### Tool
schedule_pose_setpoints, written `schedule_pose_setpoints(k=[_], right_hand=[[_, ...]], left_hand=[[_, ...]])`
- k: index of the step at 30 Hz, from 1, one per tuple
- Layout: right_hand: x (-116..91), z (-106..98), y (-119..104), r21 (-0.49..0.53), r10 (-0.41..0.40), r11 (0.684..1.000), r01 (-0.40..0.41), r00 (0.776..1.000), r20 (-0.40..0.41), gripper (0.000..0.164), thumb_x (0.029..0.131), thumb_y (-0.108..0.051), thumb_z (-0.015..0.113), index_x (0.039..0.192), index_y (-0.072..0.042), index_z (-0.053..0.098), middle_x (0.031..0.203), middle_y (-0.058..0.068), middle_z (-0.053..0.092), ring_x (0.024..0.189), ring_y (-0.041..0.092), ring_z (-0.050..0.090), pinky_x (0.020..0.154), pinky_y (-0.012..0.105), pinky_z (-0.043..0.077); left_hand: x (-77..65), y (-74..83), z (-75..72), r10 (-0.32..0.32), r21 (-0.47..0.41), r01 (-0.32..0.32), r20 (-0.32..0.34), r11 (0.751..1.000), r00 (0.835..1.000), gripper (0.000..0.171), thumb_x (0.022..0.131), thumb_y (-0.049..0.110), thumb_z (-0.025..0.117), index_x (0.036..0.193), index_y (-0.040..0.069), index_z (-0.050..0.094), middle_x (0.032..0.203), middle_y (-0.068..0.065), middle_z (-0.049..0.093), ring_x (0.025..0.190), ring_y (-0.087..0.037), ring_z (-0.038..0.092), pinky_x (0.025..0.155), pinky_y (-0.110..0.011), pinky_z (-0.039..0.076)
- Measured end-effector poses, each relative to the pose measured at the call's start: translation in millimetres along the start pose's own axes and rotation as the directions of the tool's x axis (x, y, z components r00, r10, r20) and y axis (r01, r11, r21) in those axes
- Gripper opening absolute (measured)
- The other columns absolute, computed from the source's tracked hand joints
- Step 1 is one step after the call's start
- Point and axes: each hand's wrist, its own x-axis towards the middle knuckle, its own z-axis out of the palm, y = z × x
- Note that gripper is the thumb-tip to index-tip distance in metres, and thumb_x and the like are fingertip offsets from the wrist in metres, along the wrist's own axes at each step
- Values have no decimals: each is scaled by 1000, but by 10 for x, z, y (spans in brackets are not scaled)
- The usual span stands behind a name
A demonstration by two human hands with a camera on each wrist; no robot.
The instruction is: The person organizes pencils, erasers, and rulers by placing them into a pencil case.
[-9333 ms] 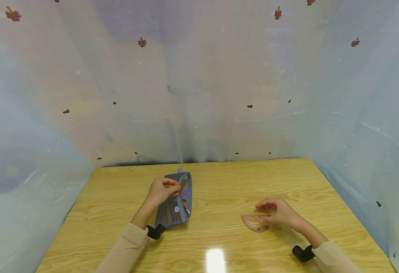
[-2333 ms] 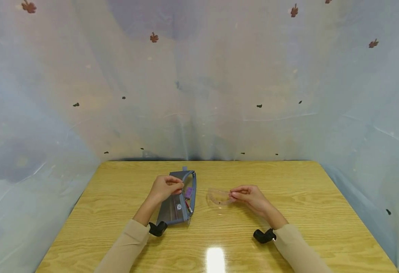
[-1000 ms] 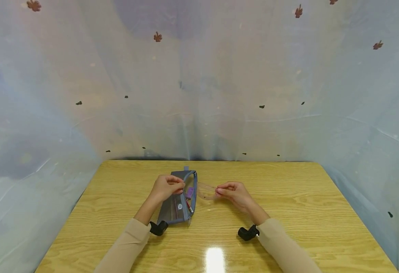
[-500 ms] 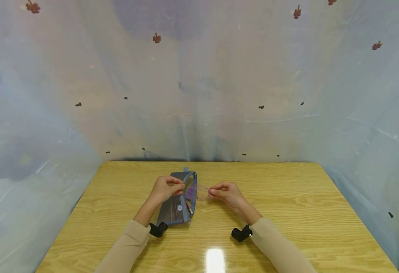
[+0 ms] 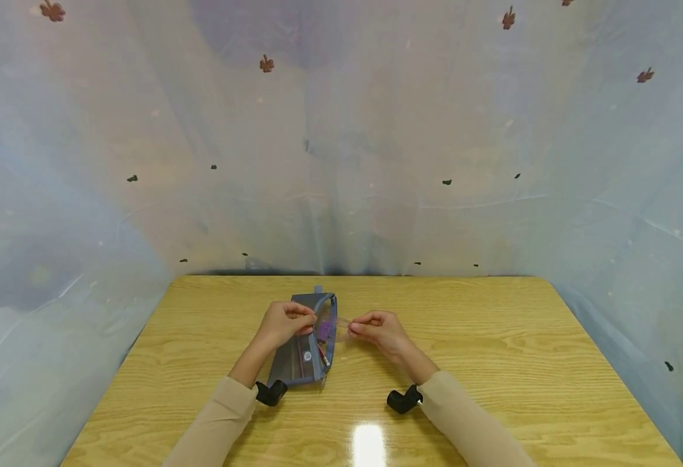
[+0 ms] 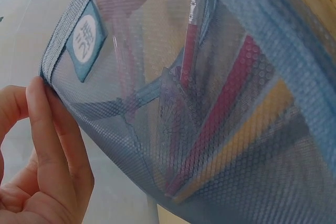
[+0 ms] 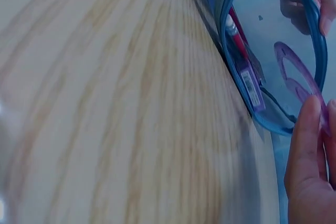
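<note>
My left hand [image 5: 285, 326] pinches the rim of a blue-grey mesh pencil case [image 5: 287, 363], holding its mouth apart. In the left wrist view, its fingertips sit at the case's trimmed corner beside a round-badged tag [image 6: 85, 39]. Between thumb and fingers, my right hand [image 5: 383, 334] holds a clear pinkish protractor [image 7: 298, 64], whose curved end reaches into the mouth of the case in the right wrist view. Inside the case lie a purple barcoded block [image 7: 251, 88] and a red pencil [image 6: 189, 51] with a metal end. Red and yellow sticks show through the mesh.
The case rests on a wood-grain table [image 5: 464, 337], left of its middle. A pale patterned curtain [image 5: 376, 162] hangs behind the table and along both sides. Each wrist wears a black camera, and a bright light reflection [image 5: 368, 444] shows near the front.
Earlier the protractor lay on the table at the right. My right hand has picked it up and brought it left to the case mouth. My left hand keeps its hold on the rim.
</note>
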Motion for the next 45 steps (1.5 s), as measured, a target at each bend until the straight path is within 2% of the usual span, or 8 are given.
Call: schedule_pose_setpoints(k=[12, 17, 20, 25, 30, 35, 41, 45], right_hand=[[49, 158, 11, -7, 29, 1000, -29, 998, -54, 9, 91, 16, 62, 96, 11, 66, 89, 12, 73, 85, 24, 73, 93, 49, 54], [76, 205, 20, -7, 23, 1000, -23, 998, -61, 6, 91, 15, 62, 97, 15, 65, 90, 13, 73, 88, 24, 73, 95, 50, 52], [96, 232, 40, -17, 17, 1000, -19, 997, -72, 12, 91, 15, 62, 101, 20, 62, 92, 15, 72, 89, 24, 73, 97, 53, 50], [103, 272, 54, -81, 23, 996, -31, 995, -99, 26, 91, 12, 65, 112, 26, 57, 101, 23, 71, 91, 26, 72, 98, 54, 50], [92, 299, 60, -191, 11, 981, -31, 994, -109, 32, 88, 8, 70, 115, 23, 60, 103, 25, 71, 86, 19, 71, 84, 37, 59], [97, 310, 82, -285, -20, 958, -15, 993, -117, 29, 87, 6, 72, 111, 19, 65, 103, 26, 70, 86, 22, 70, 74, 27, 58], [81, 369, 51, -371, -40, 929, -11, 991, -130, 26, 84, 4, 77, 104, 18, 67, 98, 25, 70, 78, 15, 68, 71, 31, 58], [82, 393, 50, -380, -48, 925, 10, 995, -93, 25, 85, 6, 75, 103, 20, 66, 97, 27, 70, 77, 17, 69, 75, 42, 60]], left_hand=[[-9, 15, 5, -10, -8, 10, -14, 1000, 1000, 7, 90, 1, 73, 95, -5, 74, 86, -11, 72, 74, -21, 72, 72, -36, 62], [-28, 46, 5, -21, -13, 21, -6, 1000, 1000, 8, 89, 0, 72, 96, -5, 74, 87, -13, 72, 74, -20, 72, 71, -34, 62], [-33, 54, 5, -22, -16, 21, -3, 1000, 1000, 8, 90, -1, 72, 96, -5, 74, 89, -15, 72, 73, -20, 72, 71, -34, 62], [-41, 66, 5, -22, -15, 22, -2, 1000, 1000, 8, 90, -1, 72, 96, -6, 73, 88, -14, 72, 73, -20, 72, 73, -38, 62], [-43, 55, -5, -28, -24, 28, -1, 999, 1000, 11, 91, 1, 71, 99, -7, 73, 89, -14, 72, 75, -21, 72, 74, -37, 62], [-40, 36, -15, -25, -33, 25, 5, 999, 1000, 11, 91, 2, 72, 98, -7, 73, 91, -16, 72, 75, -22, 72, 76, -39, 62], [-37, 30, -24, -29, -38, 30, 18, 999, 999, 11, 91, 2, 72, 99, -6, 73, 91, -15, 71, 76, -22, 72, 77, -39, 62], [-31, 31, -25, -27, -36, 27, 19, 999, 999, 11, 91, 2, 72, 98, -5, 73, 92, -14, 71, 76, -22, 72, 76, -38, 62]])
